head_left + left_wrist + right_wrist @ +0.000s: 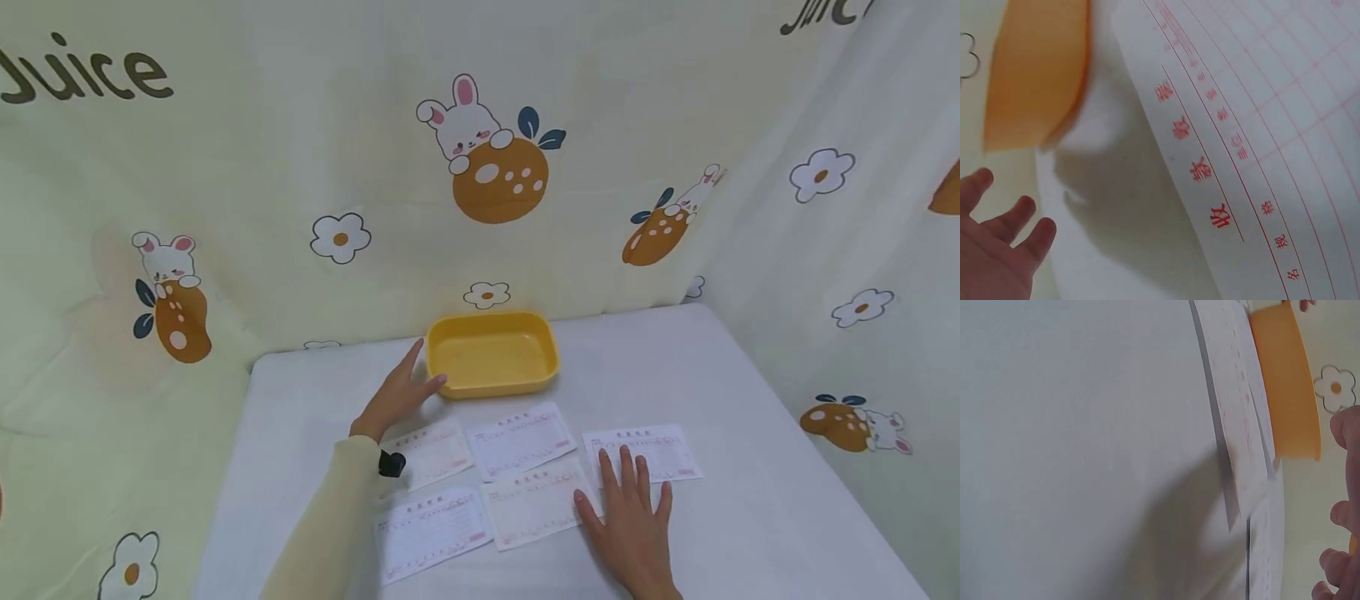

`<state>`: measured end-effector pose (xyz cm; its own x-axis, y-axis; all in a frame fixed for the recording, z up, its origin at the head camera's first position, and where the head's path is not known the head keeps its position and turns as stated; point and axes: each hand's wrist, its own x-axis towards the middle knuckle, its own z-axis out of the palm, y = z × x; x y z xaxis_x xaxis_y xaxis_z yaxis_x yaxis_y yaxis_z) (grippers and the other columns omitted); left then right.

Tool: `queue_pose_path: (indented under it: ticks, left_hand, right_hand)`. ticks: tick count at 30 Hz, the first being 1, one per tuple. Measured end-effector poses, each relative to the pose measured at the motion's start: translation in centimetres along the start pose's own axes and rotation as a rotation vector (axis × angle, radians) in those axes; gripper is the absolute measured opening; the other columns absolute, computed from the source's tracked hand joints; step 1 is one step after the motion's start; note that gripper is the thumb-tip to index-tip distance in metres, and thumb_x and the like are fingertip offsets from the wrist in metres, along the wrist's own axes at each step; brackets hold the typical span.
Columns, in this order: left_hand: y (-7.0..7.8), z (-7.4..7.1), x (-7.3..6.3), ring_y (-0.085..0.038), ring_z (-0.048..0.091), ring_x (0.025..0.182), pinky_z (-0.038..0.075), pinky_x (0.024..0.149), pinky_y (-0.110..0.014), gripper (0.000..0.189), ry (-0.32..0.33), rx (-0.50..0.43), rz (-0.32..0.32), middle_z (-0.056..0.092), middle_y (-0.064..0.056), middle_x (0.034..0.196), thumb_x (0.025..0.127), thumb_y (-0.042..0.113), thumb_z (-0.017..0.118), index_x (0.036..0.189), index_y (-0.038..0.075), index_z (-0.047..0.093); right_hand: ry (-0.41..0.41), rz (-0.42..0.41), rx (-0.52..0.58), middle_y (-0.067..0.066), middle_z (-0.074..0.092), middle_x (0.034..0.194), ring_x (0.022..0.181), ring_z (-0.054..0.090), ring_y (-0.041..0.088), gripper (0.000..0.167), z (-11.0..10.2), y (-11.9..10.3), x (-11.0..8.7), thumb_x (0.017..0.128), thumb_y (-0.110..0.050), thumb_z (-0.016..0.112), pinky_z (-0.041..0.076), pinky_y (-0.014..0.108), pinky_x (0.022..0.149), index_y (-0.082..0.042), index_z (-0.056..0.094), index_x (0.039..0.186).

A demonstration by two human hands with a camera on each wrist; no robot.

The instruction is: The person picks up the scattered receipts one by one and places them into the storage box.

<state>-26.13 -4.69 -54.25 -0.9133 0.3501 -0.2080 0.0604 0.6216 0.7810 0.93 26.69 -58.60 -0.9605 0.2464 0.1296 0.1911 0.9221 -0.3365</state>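
A yellow plastic tray (491,389) stands at the back of the table. My left hand (393,404) is at its left front corner with thumb and fingers spread; contact with the rim is unclear. In the left wrist view, the left fingers (1038,240) are apart near the tray's side (1038,75). Several printed receipt forms lie in front: one beneath the left forearm (435,454), one by the tray (521,442), others nearer (433,529) and in the middle (540,504). Over the rightmost form (660,454), my right hand (632,525) spreads its fingers, holding nothing.
A white cloth (757,517) covers the table. Behind it and along the sides hangs a pale curtain (360,150) printed with rabbits, oranges and flowers. A dark wrist device (392,463) sits at the left cuff.
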Motion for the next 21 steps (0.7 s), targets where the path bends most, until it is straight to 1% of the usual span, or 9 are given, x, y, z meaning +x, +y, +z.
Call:
queue_pose_path:
  ticks: [1,5,9,13,17,19,21]
  left_hand:
    - [-0.3,0.0,0.1,-0.04,0.023,0.16,0.022,0.124,-0.069,0.097,-0.014,-0.001,-0.011,0.023,-0.009,0.177,0.1,0.057,0.07,0.174,0.031,0.014]
    - [-1.4,-0.2,0.4,-0.043,0.022,0.16,0.021,0.123,-0.071,0.1,-0.066,0.028,-0.006,0.023,-0.012,0.177,0.098,0.062,0.069,0.174,0.03,0.013]
    - [-2.3,-0.5,0.4,-0.045,0.022,0.159,0.021,0.123,-0.071,0.102,-0.078,0.078,0.016,0.022,-0.013,0.177,0.098,0.064,0.068,0.174,0.028,0.01]
    - [-2.7,-0.6,0.6,-0.043,0.021,0.16,0.021,0.123,-0.07,0.105,-0.078,0.086,0.017,0.02,-0.01,0.178,0.097,0.067,0.068,0.174,0.029,0.008]
    - [-2.4,0.0,0.8,-0.042,0.021,0.16,0.021,0.123,-0.071,0.105,-0.094,0.068,-0.004,0.023,-0.01,0.177,0.096,0.069,0.067,0.174,0.033,0.006]
    - [-2.1,0.5,1.0,-0.043,0.021,0.16,0.021,0.122,-0.073,0.105,-0.105,0.053,-0.016,0.024,-0.011,0.177,0.097,0.069,0.067,0.174,0.035,0.005]
    - [-1.8,1.1,1.2,-0.044,0.021,0.16,0.02,0.121,-0.074,0.104,-0.114,0.04,-0.027,0.024,-0.012,0.176,0.097,0.068,0.067,0.174,0.036,0.004]
  right_hand:
    - [0.008,0.005,0.003,0.032,0.025,0.17,0.156,0.017,0.055,0.08,-0.2,0.4,-0.2,0.106,-0.054,0.059,0.004,0.081,0.117,-0.001,0.041,0.163]
    - [0.017,0.043,0.029,0.034,0.024,0.169,0.155,0.018,0.056,0.079,-0.9,1.8,-1.0,0.107,-0.053,0.058,0.003,0.081,0.117,0.001,0.04,0.162]
    - [0.025,0.071,0.046,0.034,0.023,0.17,0.155,0.018,0.057,0.079,-1.3,3.0,-1.2,0.108,-0.052,0.057,0.004,0.082,0.117,0.002,0.037,0.163]
    - [0.041,0.111,0.05,0.036,0.023,0.168,0.154,0.018,0.057,0.079,-2.0,4.1,-1.1,0.108,-0.05,0.058,0.008,0.081,0.117,0.004,0.037,0.162]
    - [0.041,0.158,0.043,0.041,0.027,0.164,0.151,0.021,0.06,0.078,-3.0,5.2,-1.0,0.108,-0.047,0.059,0.012,0.079,0.117,0.007,0.037,0.16]
    - [0.058,0.163,0.03,0.042,0.035,0.158,0.148,0.028,0.061,0.074,-3.6,5.9,-0.9,0.107,-0.041,0.062,0.018,0.079,0.116,0.009,0.04,0.157]
    - [0.092,0.144,0.015,0.044,0.047,0.148,0.139,0.042,0.061,0.07,-4.2,6.6,-0.7,0.105,-0.033,0.066,0.029,0.076,0.112,0.014,0.044,0.152]
